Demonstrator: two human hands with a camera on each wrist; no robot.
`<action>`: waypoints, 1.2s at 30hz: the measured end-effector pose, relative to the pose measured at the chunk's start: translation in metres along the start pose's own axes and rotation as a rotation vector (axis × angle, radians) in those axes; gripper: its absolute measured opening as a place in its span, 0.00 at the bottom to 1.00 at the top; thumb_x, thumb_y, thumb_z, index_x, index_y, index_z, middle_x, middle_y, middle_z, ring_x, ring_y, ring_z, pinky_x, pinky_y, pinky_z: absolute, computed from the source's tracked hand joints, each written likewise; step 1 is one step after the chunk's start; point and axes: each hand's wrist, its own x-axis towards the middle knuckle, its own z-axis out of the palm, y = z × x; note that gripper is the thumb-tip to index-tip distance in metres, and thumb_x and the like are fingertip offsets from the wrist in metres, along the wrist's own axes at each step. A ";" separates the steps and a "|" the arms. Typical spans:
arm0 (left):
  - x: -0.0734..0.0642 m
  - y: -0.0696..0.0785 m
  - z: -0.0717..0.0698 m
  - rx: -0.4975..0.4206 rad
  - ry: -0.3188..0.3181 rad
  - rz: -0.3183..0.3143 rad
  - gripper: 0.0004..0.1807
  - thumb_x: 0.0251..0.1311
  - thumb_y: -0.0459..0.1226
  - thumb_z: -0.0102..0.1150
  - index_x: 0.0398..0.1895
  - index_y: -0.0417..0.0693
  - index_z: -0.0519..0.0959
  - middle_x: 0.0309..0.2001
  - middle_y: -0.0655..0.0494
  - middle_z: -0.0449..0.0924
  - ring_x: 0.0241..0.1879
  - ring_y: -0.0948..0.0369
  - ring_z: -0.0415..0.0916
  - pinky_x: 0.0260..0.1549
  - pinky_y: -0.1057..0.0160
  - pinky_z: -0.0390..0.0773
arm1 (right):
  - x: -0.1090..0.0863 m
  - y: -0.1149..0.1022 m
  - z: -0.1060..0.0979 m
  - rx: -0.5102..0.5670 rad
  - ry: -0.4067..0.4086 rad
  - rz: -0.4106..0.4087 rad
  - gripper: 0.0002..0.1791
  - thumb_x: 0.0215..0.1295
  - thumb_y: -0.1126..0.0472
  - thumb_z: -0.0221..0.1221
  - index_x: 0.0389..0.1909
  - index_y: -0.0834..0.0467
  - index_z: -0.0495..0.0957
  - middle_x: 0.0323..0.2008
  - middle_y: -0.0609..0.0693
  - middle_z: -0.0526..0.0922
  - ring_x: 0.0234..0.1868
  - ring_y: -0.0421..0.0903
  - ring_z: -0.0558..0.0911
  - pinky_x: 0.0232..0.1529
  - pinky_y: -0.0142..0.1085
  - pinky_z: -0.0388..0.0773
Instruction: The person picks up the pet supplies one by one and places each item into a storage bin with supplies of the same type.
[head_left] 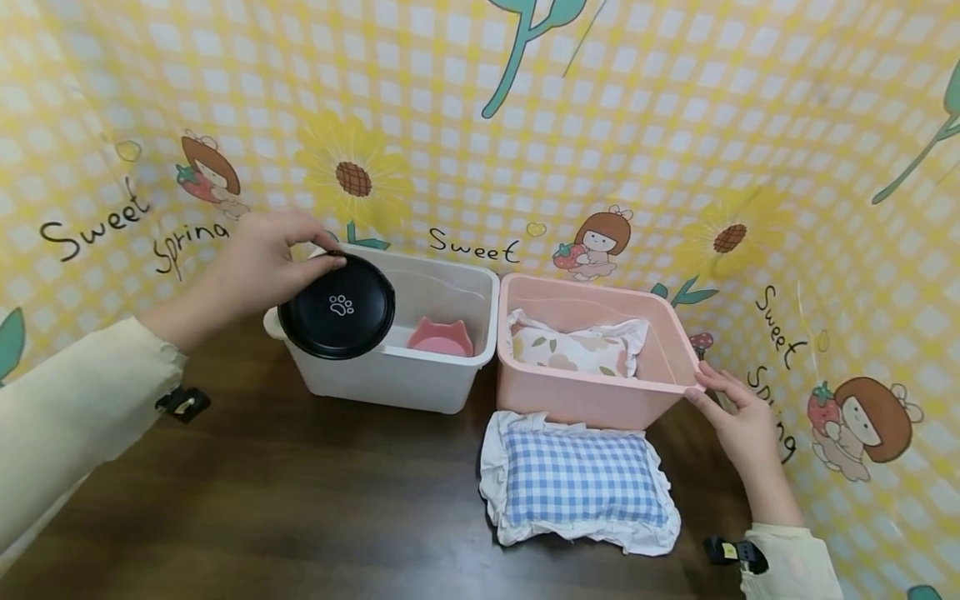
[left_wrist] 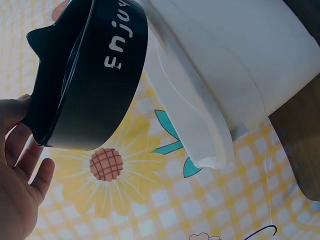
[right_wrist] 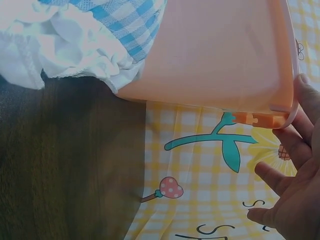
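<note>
Sleeve point(head_left: 82, 425) foremost, left hand point(head_left: 270, 258) pinched black bowl point(head_left: 337, 323) (right hand point(head_left: 746, 423) gripped pink bin point(head_left: 573, 397)); carrying step apparently required lowering next

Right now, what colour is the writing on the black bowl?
White writing on the bowl, seen best in the left wrist view.

Black bowl point(head_left: 337, 306) looks smooth, hard, low gloss (plastic or ceramic, can't tell). White bin point(head_left: 382, 379) and pink bin point(head_left: 573, 402) are smooth plastic, soft sheen. Pink bowl point(head_left: 441, 340) looks smooth. Check pillow point(head_left: 585, 477) is matt cloth, ruffled edge; floral pillow point(head_left: 570, 350), matt printed cloth. Table point(head_left: 315, 500) looks like smooth wood, slight shine. Sleeves point(head_left: 82, 417) are matt cloth.
</note>
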 end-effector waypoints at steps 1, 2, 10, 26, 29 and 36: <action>0.002 -0.002 0.000 -0.006 -0.003 -0.014 0.06 0.54 0.32 0.77 0.34 0.49 0.89 0.36 0.55 0.88 0.41 0.57 0.83 0.40 0.66 0.72 | 0.001 0.000 0.000 -0.002 0.001 -0.002 0.31 0.65 0.41 0.67 0.63 0.55 0.81 0.68 0.40 0.75 0.77 0.55 0.63 0.75 0.61 0.55; 0.003 -0.003 0.000 -0.009 -0.006 -0.028 0.06 0.55 0.33 0.76 0.34 0.50 0.89 0.36 0.55 0.88 0.41 0.57 0.83 0.40 0.65 0.72 | 0.001 -0.001 0.000 -0.005 0.001 -0.004 0.31 0.65 0.41 0.67 0.63 0.56 0.81 0.68 0.40 0.75 0.77 0.56 0.63 0.75 0.61 0.55; 0.011 -0.016 0.005 0.002 -0.078 -0.101 0.04 0.59 0.35 0.74 0.36 0.49 0.89 0.37 0.52 0.87 0.42 0.55 0.80 0.41 0.53 0.74 | 0.002 -0.001 0.001 -0.020 -0.005 0.003 0.31 0.65 0.41 0.68 0.62 0.55 0.81 0.67 0.39 0.76 0.77 0.56 0.63 0.74 0.61 0.56; 0.023 -0.033 0.030 -0.003 -0.226 -0.262 0.06 0.65 0.41 0.69 0.41 0.50 0.88 0.44 0.50 0.87 0.49 0.50 0.78 0.47 0.45 0.77 | -0.004 -0.001 -0.003 0.009 0.013 0.020 0.30 0.67 0.44 0.67 0.64 0.56 0.80 0.68 0.38 0.75 0.78 0.56 0.62 0.75 0.60 0.56; 0.022 -0.040 0.036 -0.012 -0.213 -0.246 0.05 0.64 0.40 0.70 0.40 0.50 0.88 0.45 0.50 0.86 0.50 0.50 0.78 0.48 0.45 0.77 | -0.003 -0.001 -0.003 0.012 0.016 0.011 0.30 0.66 0.44 0.68 0.63 0.57 0.81 0.68 0.38 0.75 0.77 0.57 0.62 0.74 0.61 0.56; 0.018 -0.055 0.044 0.008 -0.243 -0.183 0.02 0.63 0.36 0.71 0.38 0.50 0.88 0.43 0.50 0.85 0.48 0.51 0.77 0.48 0.46 0.76 | -0.001 0.000 0.000 -0.009 0.010 0.003 0.31 0.65 0.41 0.67 0.63 0.55 0.81 0.68 0.39 0.75 0.77 0.58 0.63 0.73 0.64 0.56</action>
